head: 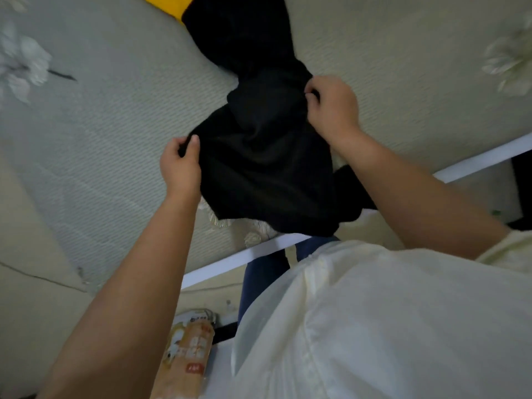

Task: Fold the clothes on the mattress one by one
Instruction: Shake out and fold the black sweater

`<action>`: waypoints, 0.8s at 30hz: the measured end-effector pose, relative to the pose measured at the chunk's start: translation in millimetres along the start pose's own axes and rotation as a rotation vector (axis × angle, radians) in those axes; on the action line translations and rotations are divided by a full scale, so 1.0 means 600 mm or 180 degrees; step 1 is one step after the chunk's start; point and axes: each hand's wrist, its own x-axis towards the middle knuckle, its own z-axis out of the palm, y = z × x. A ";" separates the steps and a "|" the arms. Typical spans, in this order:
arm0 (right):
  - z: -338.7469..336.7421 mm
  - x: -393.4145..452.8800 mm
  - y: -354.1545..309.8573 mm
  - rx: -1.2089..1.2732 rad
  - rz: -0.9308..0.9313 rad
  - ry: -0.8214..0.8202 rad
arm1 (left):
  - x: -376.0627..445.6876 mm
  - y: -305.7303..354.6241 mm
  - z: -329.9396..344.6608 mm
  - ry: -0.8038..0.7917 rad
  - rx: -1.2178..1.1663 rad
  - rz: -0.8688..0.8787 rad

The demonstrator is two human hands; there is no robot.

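A black garment (pixel 264 151) lies bunched across the pale mattress (pixel 115 133), running from the top middle down to the near edge, where part of it hangs over. My left hand (pixel 180 165) pinches its left edge between thumb and fingers. On the right side, my right hand (pixel 331 106) grips a fold of the same cloth. A yellow piece of clothing (pixel 165 4) shows at the top, partly under the black one.
The mattress's white frame edge (pixel 259 251) runs diagonally in front of me. Below it, on the floor, stands an orange and white package (pixel 187 355). Embroidered flowers mark the mattress at the far left (pixel 23 61) and far right (pixel 509 64).
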 end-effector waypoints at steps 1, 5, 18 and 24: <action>-0.027 -0.003 0.011 0.0041 -0.0051 0.0321 | 0.009 0.020 -0.012 0.0228 -0.0177 0.0139; -0.115 -0.047 0.060 0.0083 0.0069 0.1315 | 0.004 0.080 -0.019 0.0214 -0.0193 0.1033; -0.028 -0.165 0.106 -0.1422 0.1078 -0.1575 | -0.112 -0.091 0.076 -0.2358 0.3465 0.0344; -0.025 -0.038 0.033 -0.1097 -0.0344 -0.0599 | -0.083 -0.057 0.068 -0.1129 0.2242 0.0748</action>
